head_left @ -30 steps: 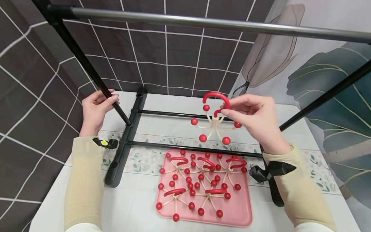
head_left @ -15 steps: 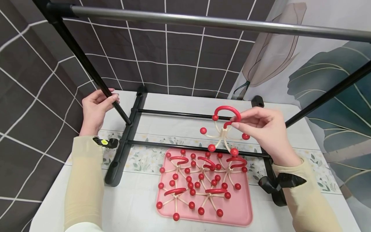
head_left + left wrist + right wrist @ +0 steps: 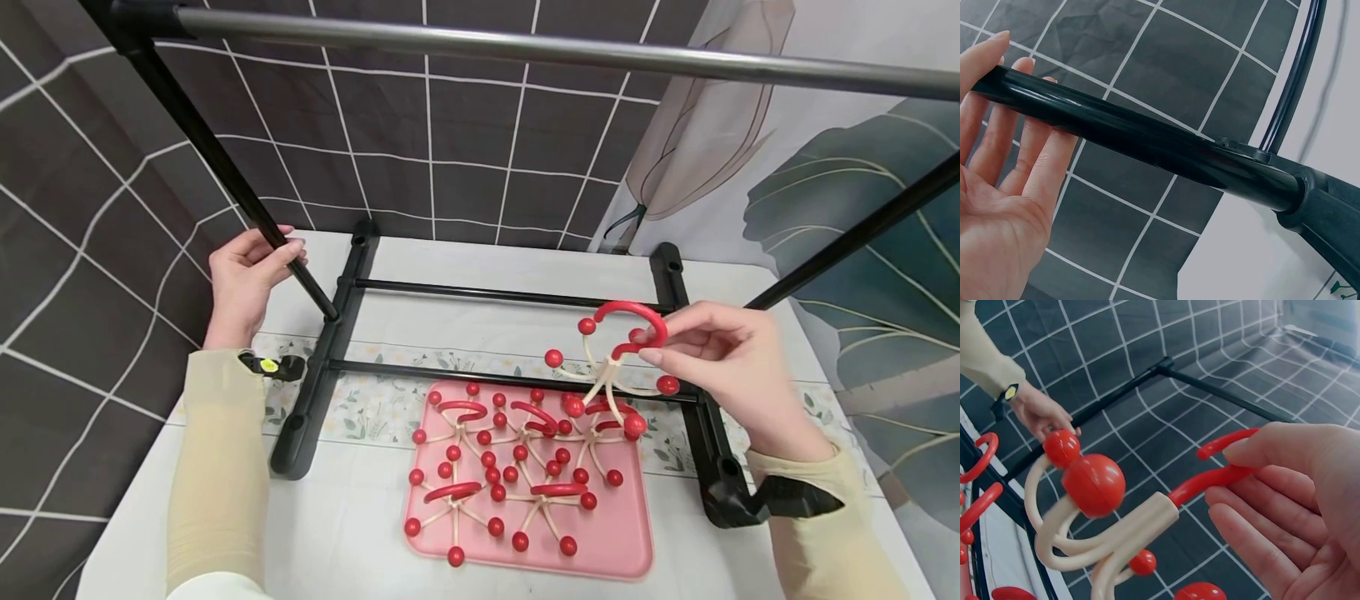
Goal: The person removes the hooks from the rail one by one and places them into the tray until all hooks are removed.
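My left hand [image 3: 242,287] grips the black upright pole [image 3: 202,146] of a rack near its lower end. In the left wrist view, thumb and fingers lie on either side of that pole [image 3: 1135,134]. With thumb and fingers, my right hand [image 3: 738,371] pinches the red hook of a claw-shaped hanger [image 3: 611,367]. Cream arms tipped with red balls spread below the hook. This hanger is in the air above the rack's front crossbar [image 3: 450,372] and the back right corner of a pink tray [image 3: 615,542]. Similar hangers [image 3: 453,500] lie on the tray.
A metal top rail [image 3: 480,39] spans the rack overhead. Black feet [image 3: 315,392] stand on the white table [image 3: 337,533], joined by two crossbars. Dark cloth with a white grid [image 3: 390,108] hangs behind, and a patterned curtain [image 3: 840,217] hangs at right.
My right hand has moved right and down toward me with the hanger, which now overlaps the tray's back right corner in view. My left hand stays on the pole.
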`<state>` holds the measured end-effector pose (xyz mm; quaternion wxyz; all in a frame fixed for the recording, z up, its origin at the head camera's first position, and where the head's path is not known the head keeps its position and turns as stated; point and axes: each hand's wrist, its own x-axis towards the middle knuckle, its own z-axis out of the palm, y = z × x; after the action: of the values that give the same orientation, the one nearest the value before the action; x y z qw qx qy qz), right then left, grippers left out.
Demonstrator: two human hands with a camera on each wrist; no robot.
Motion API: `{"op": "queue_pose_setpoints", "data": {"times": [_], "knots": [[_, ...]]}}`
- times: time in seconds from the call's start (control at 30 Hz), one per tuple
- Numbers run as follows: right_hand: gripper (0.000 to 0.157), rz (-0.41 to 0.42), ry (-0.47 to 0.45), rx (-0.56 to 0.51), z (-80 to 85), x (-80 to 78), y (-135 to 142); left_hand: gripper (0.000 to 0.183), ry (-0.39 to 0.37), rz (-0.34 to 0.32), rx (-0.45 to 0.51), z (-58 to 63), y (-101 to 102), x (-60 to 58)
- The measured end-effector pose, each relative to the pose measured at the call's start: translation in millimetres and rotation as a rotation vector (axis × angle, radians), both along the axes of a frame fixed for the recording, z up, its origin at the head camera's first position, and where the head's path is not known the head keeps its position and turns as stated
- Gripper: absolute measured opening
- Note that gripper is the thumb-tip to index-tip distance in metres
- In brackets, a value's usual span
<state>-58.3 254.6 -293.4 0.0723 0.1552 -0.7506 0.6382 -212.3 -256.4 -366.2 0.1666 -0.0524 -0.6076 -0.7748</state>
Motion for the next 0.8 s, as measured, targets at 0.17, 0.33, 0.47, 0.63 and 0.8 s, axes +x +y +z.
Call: {"op": "queue_pose_setpoints", "data": {"times": [0.17, 0.33, 0.47, 0.63, 0.8], "knots": [[0.029, 0.066, 0.026, -0.014, -0.4, 8.7, 14, 0.029, -0.007, 0.001, 0.004, -0.1, 0, -0.4], [0.037, 0.182, 0.073, -0.012, 2.1, 16.3, 28, 0.029, -0.015, 0.003, -0.001, 0.5, 1, -0.9], [0.039, 0.325, 0.087, -0.025, 2.8, 19.3, 38, 0.028, -0.025, 0.002, -0.009, 2.3, 1, -2.1], [0.043, 0.554, 0.094, -0.024, -1.0, 20.4, 43, 0.028, -0.032, 0.000, -0.009, 4.4, 0, -3.0], [0.044, 0.656, 0.083, -0.005, -7.3, 27.2, 43, 0.031, -0.020, -0.009, 0.007, 4.9, -1, -2.2]]}}
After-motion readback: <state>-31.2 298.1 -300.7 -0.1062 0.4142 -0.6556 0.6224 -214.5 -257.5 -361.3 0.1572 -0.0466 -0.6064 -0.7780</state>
